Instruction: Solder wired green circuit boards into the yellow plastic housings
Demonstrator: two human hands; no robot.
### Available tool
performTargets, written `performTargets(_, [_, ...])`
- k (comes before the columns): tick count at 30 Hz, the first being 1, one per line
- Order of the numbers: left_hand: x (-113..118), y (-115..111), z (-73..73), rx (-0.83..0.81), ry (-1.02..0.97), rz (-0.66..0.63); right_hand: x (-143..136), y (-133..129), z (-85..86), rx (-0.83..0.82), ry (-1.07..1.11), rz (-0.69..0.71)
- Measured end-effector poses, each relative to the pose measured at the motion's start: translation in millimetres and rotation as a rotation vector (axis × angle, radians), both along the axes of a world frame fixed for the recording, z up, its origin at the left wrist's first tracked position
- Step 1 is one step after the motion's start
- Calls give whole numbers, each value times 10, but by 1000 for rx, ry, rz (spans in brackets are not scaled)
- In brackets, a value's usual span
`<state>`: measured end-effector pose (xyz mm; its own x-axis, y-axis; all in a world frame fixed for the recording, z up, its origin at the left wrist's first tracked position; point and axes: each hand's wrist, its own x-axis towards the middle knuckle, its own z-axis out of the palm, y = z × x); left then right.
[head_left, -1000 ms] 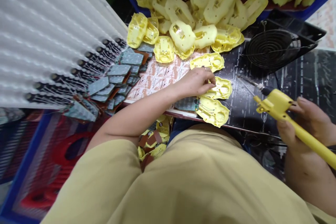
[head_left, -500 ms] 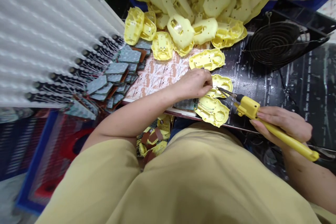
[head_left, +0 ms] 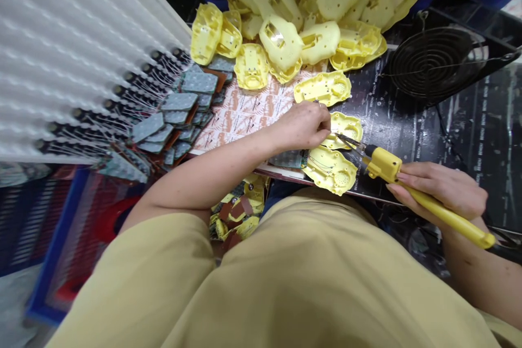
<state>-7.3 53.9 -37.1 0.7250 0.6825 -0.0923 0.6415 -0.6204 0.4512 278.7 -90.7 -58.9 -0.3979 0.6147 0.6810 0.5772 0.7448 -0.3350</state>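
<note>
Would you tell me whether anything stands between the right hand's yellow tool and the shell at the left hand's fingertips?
Nothing visible does: the yellow tool in the right hand has its dark tip over the shell. The left hand covers that shell's left end.

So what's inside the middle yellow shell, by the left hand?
The middle yellow shell shows a round grille at its right end, with the soldering iron reaching over it. The left hand covers the other end, hiding anything there.

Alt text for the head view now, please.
Right hand holds a yellow soldering tool, its tip over the middle yellow shell of three; the left hand is at that shell. Grey panels lie left, a black fan right.
</note>
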Motion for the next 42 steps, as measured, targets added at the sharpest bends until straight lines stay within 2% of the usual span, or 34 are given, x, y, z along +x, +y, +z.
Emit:
performTargets(6, [3,5,-7,5,-8,-7,111,-74,-81,-41,74,-102])
performTargets(16, [4,2,0,16,14,-2,-46,64,38,-7,31,16])
performTargets(22, [10,1,2,15,4,-1,55,-19,-29,-18,164,-98])
performTargets(26, [5,8,-2,9,7,5,36,-55,-27,1,125,-79])
performTargets(31, [13,-3,-17,41,7,-12,-12,-132,-110,12,115,-358])
performTargets(33, [13,-39,-16,64,28,-13,-29,-152,-141,-6,132,-402])
performTargets(36, [-17,-125,-26,150,30,-10,-69,-130,-132,2,201,-331])
performTargets(39, [-71,-203,-85,232,-32,58,-106,-75,-91,70,291,-228])
performTargets(42, [-91,-224,-190,223,-78,94,-111,-55,-87,79,337,-286])
